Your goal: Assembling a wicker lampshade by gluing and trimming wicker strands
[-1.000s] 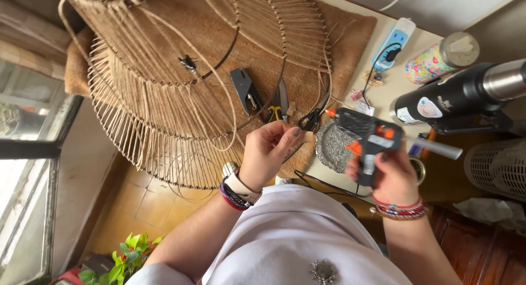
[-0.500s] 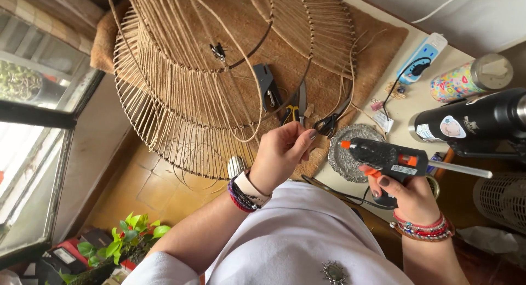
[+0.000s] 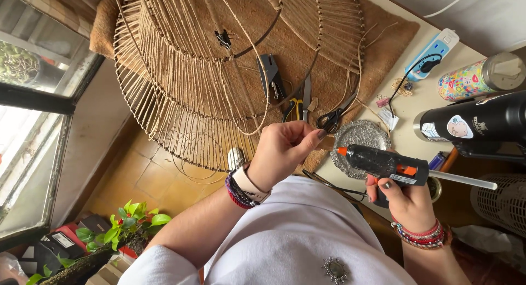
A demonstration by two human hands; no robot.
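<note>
Black glue gun [image 3: 383, 164] now level, right hand [image 3: 408, 200]

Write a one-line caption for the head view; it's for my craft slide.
Right hand grips a glue gun while left hand pinches cord by a woven lampshade frame.

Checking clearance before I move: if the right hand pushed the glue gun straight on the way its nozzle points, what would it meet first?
Probably the left hand: the glue gun in the right hand aims its orange tip at those fingers, though depth is unclear.
</note>
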